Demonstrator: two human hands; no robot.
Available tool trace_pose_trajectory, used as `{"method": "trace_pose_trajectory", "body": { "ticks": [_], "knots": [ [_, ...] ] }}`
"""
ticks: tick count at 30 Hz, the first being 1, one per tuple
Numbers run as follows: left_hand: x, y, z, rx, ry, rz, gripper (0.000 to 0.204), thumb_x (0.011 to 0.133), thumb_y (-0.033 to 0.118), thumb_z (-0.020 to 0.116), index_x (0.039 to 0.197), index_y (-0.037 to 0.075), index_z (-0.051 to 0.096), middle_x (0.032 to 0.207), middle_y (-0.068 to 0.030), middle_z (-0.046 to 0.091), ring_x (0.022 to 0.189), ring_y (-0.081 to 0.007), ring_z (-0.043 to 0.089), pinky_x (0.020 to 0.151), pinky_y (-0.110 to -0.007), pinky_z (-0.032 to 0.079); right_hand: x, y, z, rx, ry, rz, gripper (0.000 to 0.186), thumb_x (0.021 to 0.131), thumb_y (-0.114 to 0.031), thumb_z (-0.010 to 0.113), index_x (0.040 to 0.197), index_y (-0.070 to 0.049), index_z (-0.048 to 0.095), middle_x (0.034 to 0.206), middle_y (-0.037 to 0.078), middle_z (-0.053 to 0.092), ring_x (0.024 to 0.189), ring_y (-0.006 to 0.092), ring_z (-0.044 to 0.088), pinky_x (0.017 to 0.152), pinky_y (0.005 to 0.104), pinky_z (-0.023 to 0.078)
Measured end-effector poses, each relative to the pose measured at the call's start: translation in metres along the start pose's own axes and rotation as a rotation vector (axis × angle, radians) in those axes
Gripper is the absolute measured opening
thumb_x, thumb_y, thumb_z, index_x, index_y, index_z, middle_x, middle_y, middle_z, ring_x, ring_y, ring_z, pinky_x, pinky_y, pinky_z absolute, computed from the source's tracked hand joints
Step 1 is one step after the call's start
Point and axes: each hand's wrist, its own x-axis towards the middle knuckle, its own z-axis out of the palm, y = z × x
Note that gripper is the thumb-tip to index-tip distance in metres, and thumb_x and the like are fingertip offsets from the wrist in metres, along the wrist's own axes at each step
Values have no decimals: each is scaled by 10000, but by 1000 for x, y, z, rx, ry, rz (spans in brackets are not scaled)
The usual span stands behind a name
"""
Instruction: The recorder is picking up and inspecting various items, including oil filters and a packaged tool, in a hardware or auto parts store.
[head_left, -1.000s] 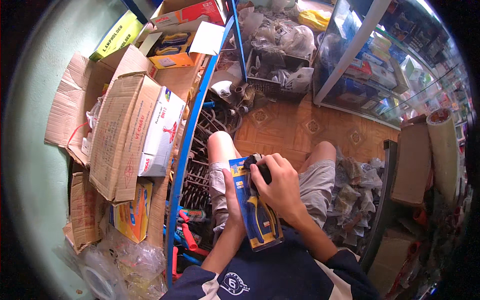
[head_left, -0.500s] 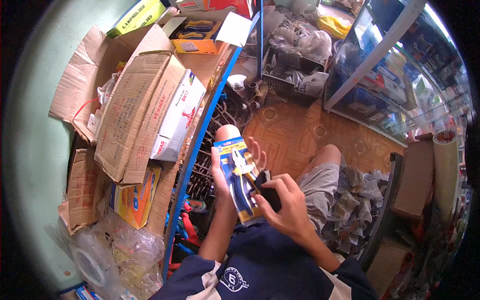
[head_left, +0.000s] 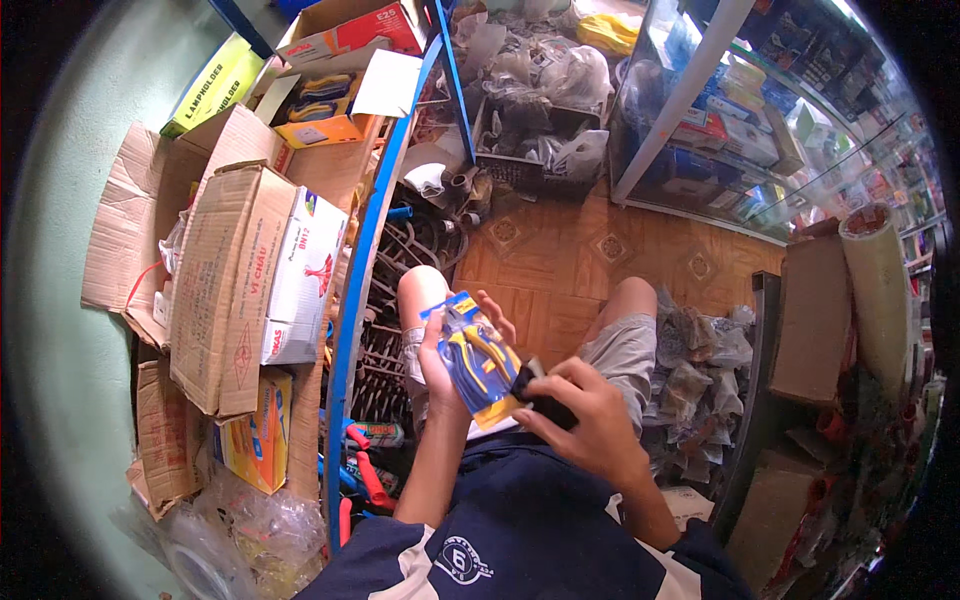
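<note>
A blue-and-yellow blister pack of pliers [head_left: 480, 362] rests in my left hand [head_left: 436, 372], over my lap. My thumb lies along the pack's left edge, and fingertips show past its far right side. Yellow-and-blue handles show through the clear plastic; the metal jaws cannot be made out. My right hand [head_left: 596, 418] is closed, thumb against fingers, on a black object [head_left: 552, 403] whose kind I cannot tell. That object is at the pack's lower right edge, touching or very close to it.
On my left, a blue-edged shelf [head_left: 352, 400] bears cardboard boxes [head_left: 225, 290] and an open box of pliers [head_left: 318, 105]. Metal parts [head_left: 385, 350] are beneath it. A crate of plastic bags [head_left: 540, 140] stands ahead, a glass display case [head_left: 700, 130] ahead right, bagged goods [head_left: 700, 370] beside my right leg.
The view has shifted, moving the shelf leftward in the picture. The pack is tilted differently, and the silver jaws seen earlier no longer show. My right hand keeps its grip on the black object.
</note>
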Motion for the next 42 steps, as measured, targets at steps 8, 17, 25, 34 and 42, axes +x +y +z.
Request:
{"method": "trace_pose_trajectory", "body": {
  "ticks": [8,17,25,34,42],
  "knots": [
    [-12,-40,8,646,-236,197,558,1113,568,437,1635,399,336,1400,-162,628,1270,-339,641,1056,-590,522,26,4,44,-249,103,-281,262,924,-299,787,976,-69,673,937,121,594,888,317,637,739,424,536],
    [-14,3,7,671,-14,385,588,1114,598,426,1254,60,616,1121,-77,705,1087,-229,689,1013,-391,550,45,-15,73,-224,79,-291,224,883,-183,784,894,-48,606,885,134,578,811,335,591,714,435,505],
    [-31,-10,6,589,-92,392,619,1130,574,386,1416,52,554,1273,-121,677,1183,-261,655,1074,-431,500,72,-25,86,-253,124,-295,201,921,-217,746,905,-69,612,886,114,582,823,317,611,712,439,525],
    [-30,13,33,423,-203,367,545,1108,607,410,1575,329,445,1350,-90,636,1264,-268,629,1020,-542,549,13,-24,61,-26,58,-37,182,905,-177,791,905,-61,652,869,120,625,808,323,662,703,436,540],
    [-26,1,29,461,-237,291,657,1090,645,411,1498,135,485,1333,-108,631,1233,-257,616,988,-544,552,-8,-28,25,-44,-7,5,282,901,-164,774,1168,-106,702,917,114,697,801,304,694,699,417,555]
  ]
}}
